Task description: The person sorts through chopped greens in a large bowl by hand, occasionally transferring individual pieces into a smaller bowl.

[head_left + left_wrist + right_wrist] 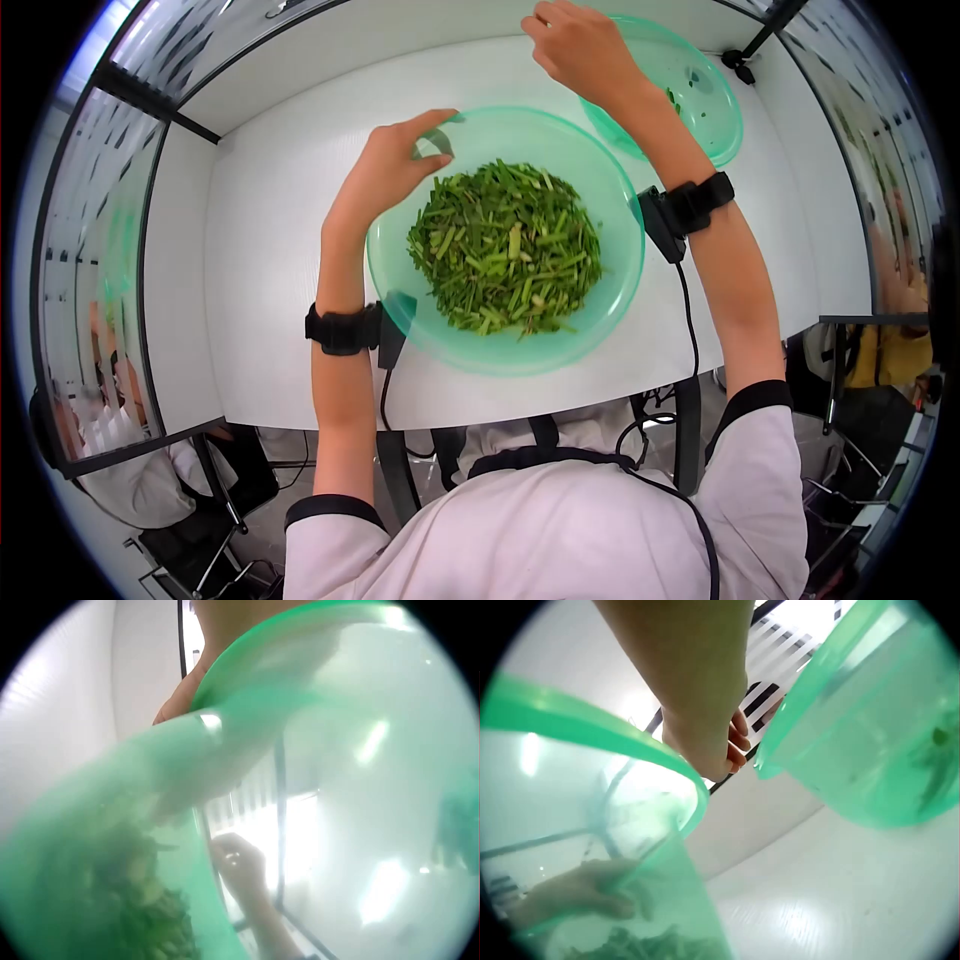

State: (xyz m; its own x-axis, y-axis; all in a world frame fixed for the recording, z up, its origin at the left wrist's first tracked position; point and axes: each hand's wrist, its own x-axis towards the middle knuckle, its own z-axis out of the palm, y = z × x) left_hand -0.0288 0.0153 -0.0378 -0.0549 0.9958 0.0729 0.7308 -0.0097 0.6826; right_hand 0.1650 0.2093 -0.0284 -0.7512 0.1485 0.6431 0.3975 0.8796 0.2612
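The chopped greens were heaped in the near bowl at the centre of the frame, over the white table; whether the bowl stood quite flat could not be told. A far bowl was seen at the upper right, with a few green scraps in it. The left hand was placed at the upper left of the near bowl's rim, thumb and forefinger spread well apart; nothing was seen pinched between them, and whether the rim was pressed could not be told. The right hand was raised at the top of the frame, just beside the far bowl, its fingers loosely curled, and nothing was seen to be held in it. The step in hand was judged to be the gathering of greens in the near bowl, apparently well along. For the next move, a steadied rim would be called for on the left, and the right hand would need to be brought down clear of both rims.
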